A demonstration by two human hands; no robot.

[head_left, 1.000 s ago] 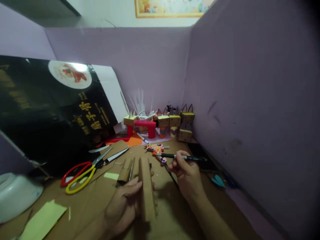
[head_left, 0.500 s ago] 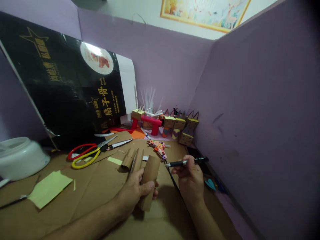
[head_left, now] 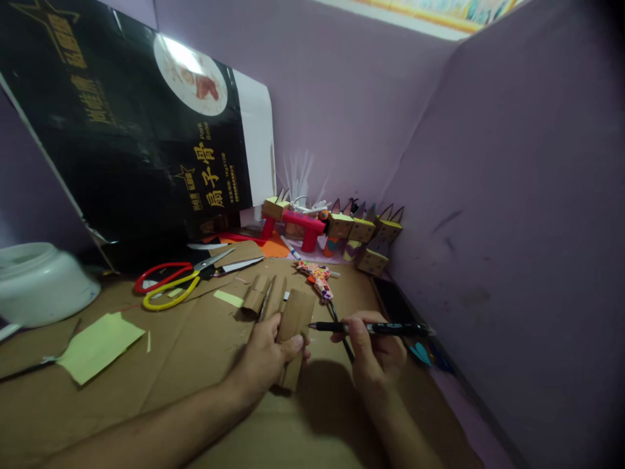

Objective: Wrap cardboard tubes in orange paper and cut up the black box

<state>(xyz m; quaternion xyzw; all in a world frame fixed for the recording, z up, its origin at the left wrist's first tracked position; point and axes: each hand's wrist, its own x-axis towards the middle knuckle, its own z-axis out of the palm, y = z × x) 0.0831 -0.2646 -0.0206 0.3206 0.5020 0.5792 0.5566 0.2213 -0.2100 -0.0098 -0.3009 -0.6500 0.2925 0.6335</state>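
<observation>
My left hand [head_left: 268, 355] is closed around a folded cardboard piece [head_left: 297, 311], thumb across its upper face. In my right hand [head_left: 375, 348] is a black pen [head_left: 336, 327], gripped between thumb and fingers. Its tip points left and is at the cardboard's right edge; whether it touches, I cannot tell. Just beyond my left hand lie a cardboard strip [head_left: 276, 291] and a short bent cardboard piece [head_left: 254, 294]. A glue gun [head_left: 317, 279] with a colourful pattern rests past the pen, its black cord [head_left: 336, 319] running under my right hand.
Scissors with red and yellow handles [head_left: 183, 281] lie on the left, near yellow-green paper [head_left: 101, 347] and a white pot [head_left: 43, 286]. Along the back stand a red cardboard structure [head_left: 305, 228] and several small box figures [head_left: 364, 231]. Purple walls [head_left: 512, 195] enclose the right side.
The pen has come closer to the cardboard, its tip now at the right edge. My left hand keeps its hold. The camera view has tilted downward.
</observation>
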